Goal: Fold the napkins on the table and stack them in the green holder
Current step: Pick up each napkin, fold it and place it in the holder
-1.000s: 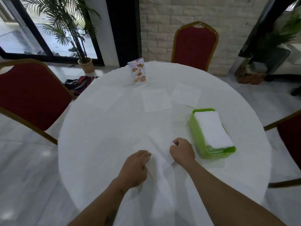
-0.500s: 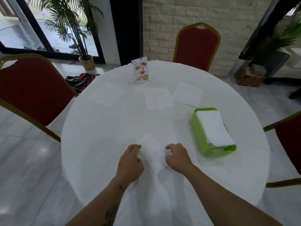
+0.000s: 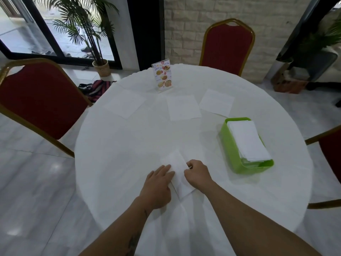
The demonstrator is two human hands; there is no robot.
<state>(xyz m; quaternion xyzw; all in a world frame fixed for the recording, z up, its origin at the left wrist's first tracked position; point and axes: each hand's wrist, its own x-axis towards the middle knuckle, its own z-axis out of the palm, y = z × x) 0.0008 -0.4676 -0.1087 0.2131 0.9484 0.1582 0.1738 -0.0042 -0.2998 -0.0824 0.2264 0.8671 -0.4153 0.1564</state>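
Your left hand [image 3: 157,185] and right hand [image 3: 198,175] rest on either side of a folded napkin [image 3: 178,170] at the near edge of the table [image 3: 129,145]. To your right sits the holder [image 3: 230,150] with a napkin stack [image 3: 248,139] in it. Farther back, three flat napkins [image 3: 184,107] lie in a row before the menu stand [image 3: 163,75].

Both forearms bare, no sleeves; dark tattoo marking on left forearm [image 3: 133,242]; no rings visible.

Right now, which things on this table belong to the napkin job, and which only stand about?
Job: folded napkin under left hand and right hand; three flat napkins; green holder.
Not job: menu card; red chairs; potted palm.
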